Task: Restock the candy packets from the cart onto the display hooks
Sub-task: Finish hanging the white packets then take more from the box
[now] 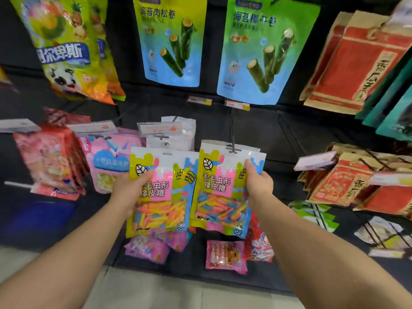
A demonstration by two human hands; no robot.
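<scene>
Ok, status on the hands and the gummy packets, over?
Left hand grips one gummy worm packet, off the hook. Right hand holds second packet at the hook. Nothing blocking.

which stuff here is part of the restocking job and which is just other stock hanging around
Part of the job:
- left gummy worm packet, gripped by the left hand
- right gummy worm packet, gripped by the right hand
- display hook

Just other stock:
- seaweed roll bags
- red paper bags
- pink packets
</scene>
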